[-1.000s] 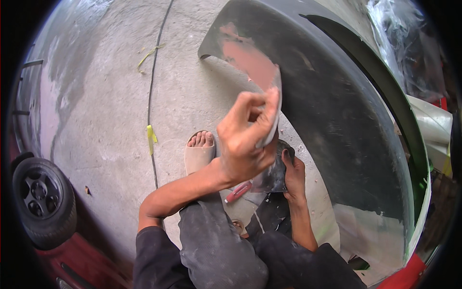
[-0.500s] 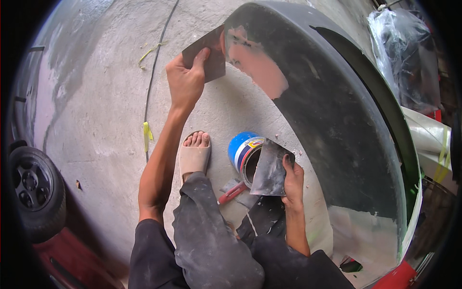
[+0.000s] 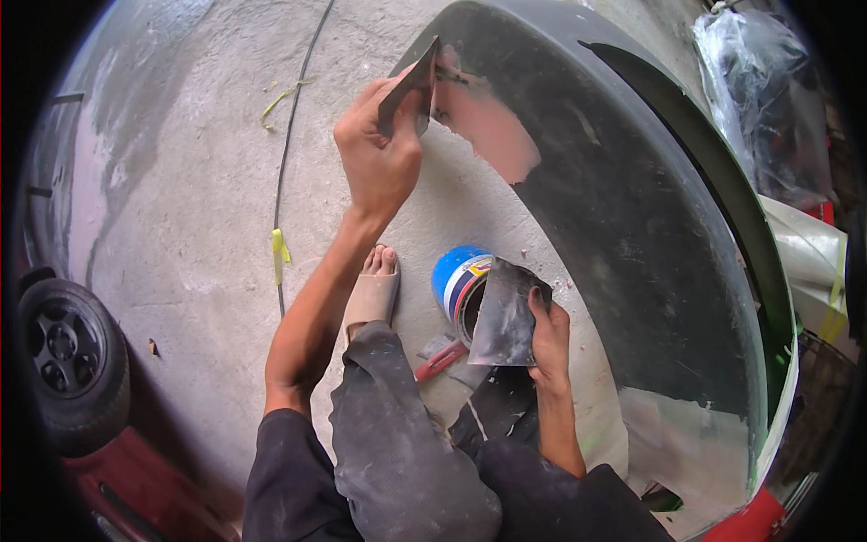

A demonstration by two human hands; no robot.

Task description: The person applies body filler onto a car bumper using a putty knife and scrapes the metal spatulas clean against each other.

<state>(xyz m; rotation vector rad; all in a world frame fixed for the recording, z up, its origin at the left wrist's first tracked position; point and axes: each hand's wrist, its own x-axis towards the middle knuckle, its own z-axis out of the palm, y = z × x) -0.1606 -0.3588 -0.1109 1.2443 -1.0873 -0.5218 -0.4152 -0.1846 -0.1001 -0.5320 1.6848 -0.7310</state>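
My left hand [image 3: 384,167] grips a dark, flat putty spreader [image 3: 412,92], its edge up against the far left end of a dark car bumper [image 3: 623,208]. A patch of pink putty [image 3: 492,135] covers the bumper there, beside the spreader. Lower down, my right hand [image 3: 549,341] holds a grey, smeared rectangular plate [image 3: 506,316] by its right side, thumb on top. Behind that plate lies or leans a blue and white can [image 3: 454,273], its dark opening partly hidden. A red-handled scraper [image 3: 441,360] rests on the floor close to the can.
A black cable [image 3: 285,172] with yellow strips runs along the concrete floor. At the left stand a wheel [image 3: 68,348] and a dark red panel [image 3: 149,483]. Clear plastic wrapping [image 3: 763,99] lies beyond the bumper at the right. My sandalled foot [image 3: 372,289] is near the can.
My left hand has moved right and turned, so the spreader is now tilted nearly edge-on over the bumper's pink end. The right hand and its plate have barely moved.
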